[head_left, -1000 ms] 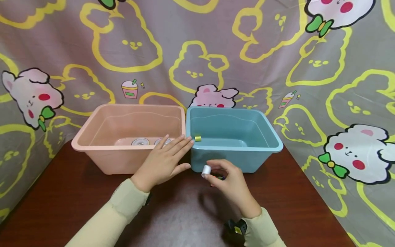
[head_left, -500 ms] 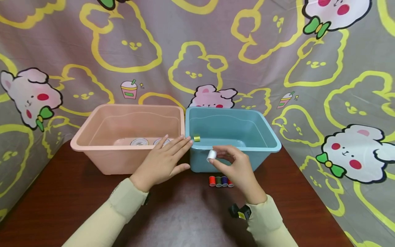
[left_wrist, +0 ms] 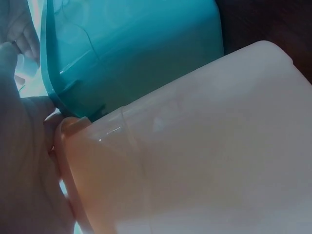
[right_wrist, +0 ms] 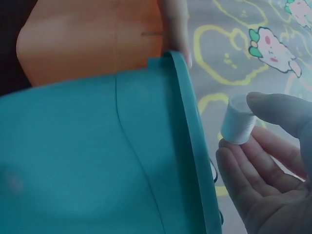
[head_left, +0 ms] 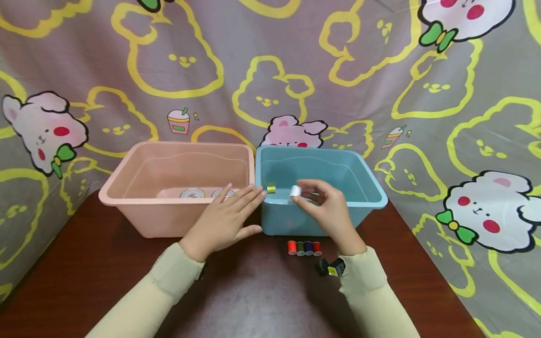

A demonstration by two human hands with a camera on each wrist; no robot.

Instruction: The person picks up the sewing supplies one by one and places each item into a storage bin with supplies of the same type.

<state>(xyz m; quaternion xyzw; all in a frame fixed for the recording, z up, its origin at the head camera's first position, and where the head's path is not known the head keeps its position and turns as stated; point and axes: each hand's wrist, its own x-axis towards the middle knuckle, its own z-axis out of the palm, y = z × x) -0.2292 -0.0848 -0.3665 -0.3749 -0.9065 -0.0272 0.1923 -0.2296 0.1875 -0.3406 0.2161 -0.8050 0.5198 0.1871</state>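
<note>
Between thumb and fingertips my right hand [head_left: 327, 206] pinches a white thread spool [head_left: 295, 191], held up at the front rim of the blue bin [head_left: 321, 204]. The right wrist view shows the same spool [right_wrist: 238, 120] beside the bin's rim, gripped at its ends. My left hand [head_left: 226, 220] lies with straight fingers across the front rim of the pink bin [head_left: 148, 202], fingertips reaching the corner where both bins meet. A yellow thread spool [head_left: 271, 189] lies inside the blue bin at its left. On the table, a row of several spools [head_left: 304, 248] in red, green and dark blue sits before the blue bin.
Two white round discs, one of them the left disc [head_left: 192, 193], lie on the pink bin's floor. Both bins stand side by side on the dark wooden table [head_left: 236, 300]. A patterned cloth [head_left: 270, 70] hangs behind and along the sides.
My right hand has lifted the white spool up and forward, from low before the blue bin to its front rim. The row of spools has come into view. My left hand stays in place.
</note>
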